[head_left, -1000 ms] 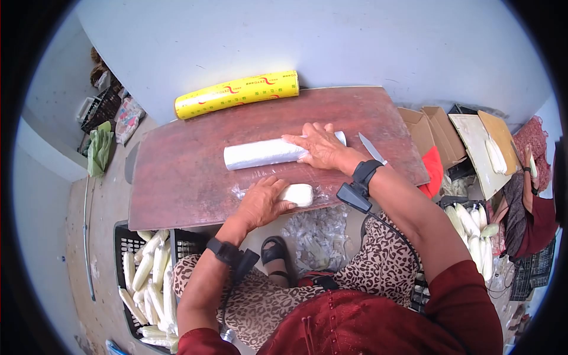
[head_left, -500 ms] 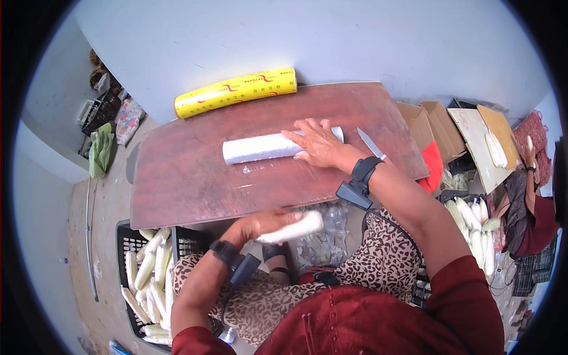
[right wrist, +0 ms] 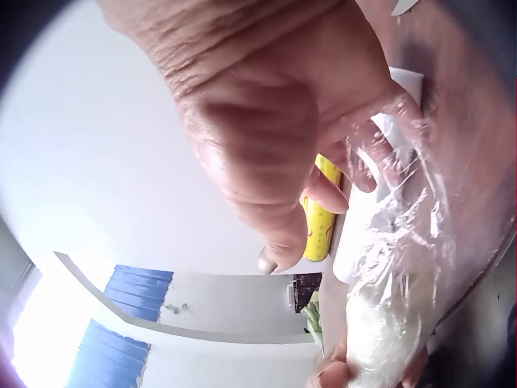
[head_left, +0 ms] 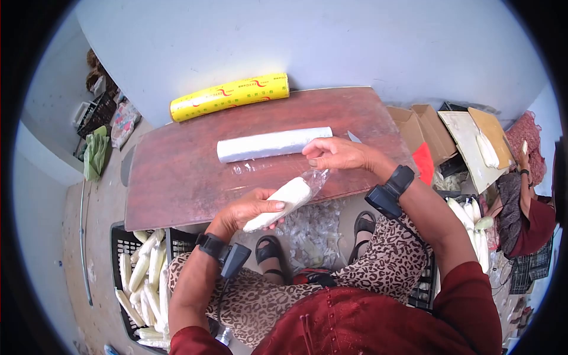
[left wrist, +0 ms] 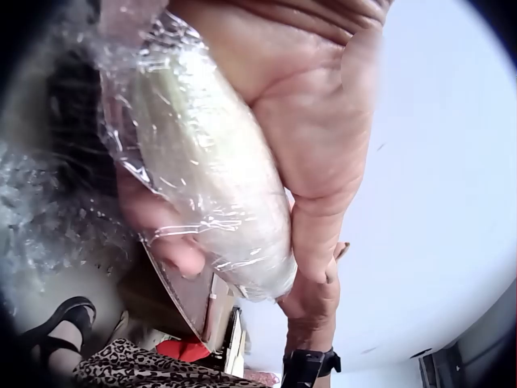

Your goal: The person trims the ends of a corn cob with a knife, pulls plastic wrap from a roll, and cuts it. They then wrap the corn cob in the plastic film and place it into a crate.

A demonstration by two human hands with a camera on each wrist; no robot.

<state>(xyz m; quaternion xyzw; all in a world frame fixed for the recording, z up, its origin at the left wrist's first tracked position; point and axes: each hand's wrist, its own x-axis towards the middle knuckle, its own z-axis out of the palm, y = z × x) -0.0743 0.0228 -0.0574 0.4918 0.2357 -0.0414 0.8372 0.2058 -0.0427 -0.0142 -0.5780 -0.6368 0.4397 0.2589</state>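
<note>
In the head view my left hand (head_left: pixel 245 211) grips a pale ear of corn (head_left: pixel 289 200) wrapped in clear cling film, over the table's front edge. The left wrist view shows the film-covered ear (left wrist: pixel 218 174) between thumb and fingers. Loose film (head_left: pixel 318 180) sticks out from the ear's far end. Beside that film is my right hand (head_left: pixel 343 154), its thumb apart from the fingers. In the right wrist view the film (right wrist: pixel 404 194) overlaps those fingers. Behind the hands lies a roll of cling film (head_left: pixel 260 146) on the reddish-brown table (head_left: pixel 171 177).
A yellow printed roll (head_left: pixel 231 97) lies at the table's back edge. The knife (head_left: pixel 353 136) is partly hidden behind my right hand. A black crate (head_left: pixel 117 236) of corn stands at the left. Film scraps (head_left: pixel 313 236) cover the floor; another person (head_left: pixel 535 228) is at right.
My left hand has lifted the ear off the table and tilted it up over the front edge. The right hand has left the film roll and come towards the ear's end.
</note>
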